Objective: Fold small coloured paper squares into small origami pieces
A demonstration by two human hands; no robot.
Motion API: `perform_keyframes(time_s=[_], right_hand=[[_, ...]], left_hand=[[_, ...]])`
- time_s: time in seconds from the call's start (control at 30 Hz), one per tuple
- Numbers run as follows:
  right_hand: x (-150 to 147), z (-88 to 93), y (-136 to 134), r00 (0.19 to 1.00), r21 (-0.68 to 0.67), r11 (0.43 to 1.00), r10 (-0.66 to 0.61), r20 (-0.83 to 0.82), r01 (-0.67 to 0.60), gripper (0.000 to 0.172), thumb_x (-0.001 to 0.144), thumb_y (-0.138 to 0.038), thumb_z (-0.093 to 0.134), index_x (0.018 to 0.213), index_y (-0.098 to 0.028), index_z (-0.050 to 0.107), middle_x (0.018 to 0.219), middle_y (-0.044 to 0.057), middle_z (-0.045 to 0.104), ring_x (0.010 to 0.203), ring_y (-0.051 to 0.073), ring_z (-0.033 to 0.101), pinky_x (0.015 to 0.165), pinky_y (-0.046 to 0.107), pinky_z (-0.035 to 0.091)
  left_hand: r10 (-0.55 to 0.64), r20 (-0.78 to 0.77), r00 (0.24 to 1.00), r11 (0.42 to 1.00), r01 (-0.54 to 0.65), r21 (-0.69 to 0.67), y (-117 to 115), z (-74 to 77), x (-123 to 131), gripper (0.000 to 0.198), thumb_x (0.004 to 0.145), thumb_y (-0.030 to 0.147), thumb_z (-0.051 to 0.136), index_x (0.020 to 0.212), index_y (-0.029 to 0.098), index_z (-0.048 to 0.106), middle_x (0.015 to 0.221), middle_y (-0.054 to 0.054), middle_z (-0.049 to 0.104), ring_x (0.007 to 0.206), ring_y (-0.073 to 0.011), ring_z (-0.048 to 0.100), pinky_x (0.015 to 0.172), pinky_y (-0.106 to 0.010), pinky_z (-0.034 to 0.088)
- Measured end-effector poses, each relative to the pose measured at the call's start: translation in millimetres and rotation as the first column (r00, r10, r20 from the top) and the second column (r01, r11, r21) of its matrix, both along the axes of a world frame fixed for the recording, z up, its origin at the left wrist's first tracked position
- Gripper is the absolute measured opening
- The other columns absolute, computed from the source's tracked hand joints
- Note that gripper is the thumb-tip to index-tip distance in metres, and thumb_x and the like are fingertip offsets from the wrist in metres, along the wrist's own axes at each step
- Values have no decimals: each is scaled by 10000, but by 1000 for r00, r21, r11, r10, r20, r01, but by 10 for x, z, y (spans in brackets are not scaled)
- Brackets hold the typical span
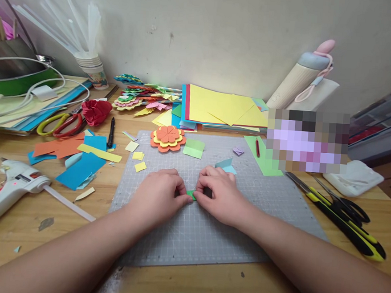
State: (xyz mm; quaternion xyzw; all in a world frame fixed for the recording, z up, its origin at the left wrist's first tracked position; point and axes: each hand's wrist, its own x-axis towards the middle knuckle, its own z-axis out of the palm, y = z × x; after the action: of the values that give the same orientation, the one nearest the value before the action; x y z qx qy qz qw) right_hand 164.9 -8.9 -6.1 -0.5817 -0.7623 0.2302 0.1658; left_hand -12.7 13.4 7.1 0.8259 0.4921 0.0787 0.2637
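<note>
Covering the desk [206,285]: gray gridded cutting mat [189,240].
Left hand [160,191], right hand [222,195]: both pinching the green paper piece [191,194].
Orange-and-yellow paper flower [168,139]: far left on the cutting mat.
Green paper piece: between the hands, mid-mat.

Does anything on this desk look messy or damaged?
Orange and blue paper scraps lie strewn untidily left of the cutting mat. A greyish patch marks the tabletop near the glue gun. The green paper between left hand and right hand is too covered to judge.
</note>
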Motion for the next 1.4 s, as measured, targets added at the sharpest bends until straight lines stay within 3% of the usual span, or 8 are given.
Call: perform_keyframes(time_s=[0.93, 1.07, 1.13, 1.23, 1.4], right_hand=[[-22, 4, -18, 995, 29, 999, 26, 91, -29, 193, 844, -170, 545, 652, -171, 524, 904, 38, 571, 901, 222, 484, 753, 382, 292], [-21, 5, -13, 996, 27, 999, 32, 83, -34, 196, 846, -175, 534, 650, -172, 528, 898, 36, 570, 899, 222, 482, 752, 384, 293], [-22, 7, -7, 996, 28, 999, 31, 87, -34, 198, 849, -176, 525, 651, -173, 529, 891, 36, 570, 892, 221, 481, 748, 382, 295], [-29, 6, -1, 995, 24, 999, 29, 93, -31, 188, 843, -172, 521, 655, -174, 533, 887, 33, 569, 886, 219, 480, 739, 376, 297], [-19, -21, -25, 994, 37, 999, 34, 99, -38, 160, 847, -190, 544, 687, -177, 529, 896, 30, 570, 886, 215, 479, 748, 377, 298]], left_hand=[[-40, -62, 997, 998, 42, 38, -11, 25, -13, 196, 788, 376, 641, 706, 198, 639, 781, -15, 624, 746, -185, 562, 655, -300, 400], [-55, -20, 998, 998, 55, 39, 4, 35, -40, 156, 804, 369, 623, 820, 214, 641, 769, -4, 650, 716, -179, 571, 599, -279, 392], [-95, 35, 995, 995, 93, 35, 16, 36, -47, 113, 844, 275, 562, 870, 225, 660, 807, -3, 671, 742, -169, 590, 635, -276, 416], [-192, 92, 977, 980, 185, 79, 37, 30, -43, 224, 853, 138, 485, 884, 221, 691, 861, -12, 669, 798, -155, 602, 714, -275, 437], [-313, -136, 940, 919, 336, 205, 44, 49, -37, 269, 807, 58, 475, 833, 217, 689, 835, -16, 613, 798, -181, 579, 706, -313, 403]])
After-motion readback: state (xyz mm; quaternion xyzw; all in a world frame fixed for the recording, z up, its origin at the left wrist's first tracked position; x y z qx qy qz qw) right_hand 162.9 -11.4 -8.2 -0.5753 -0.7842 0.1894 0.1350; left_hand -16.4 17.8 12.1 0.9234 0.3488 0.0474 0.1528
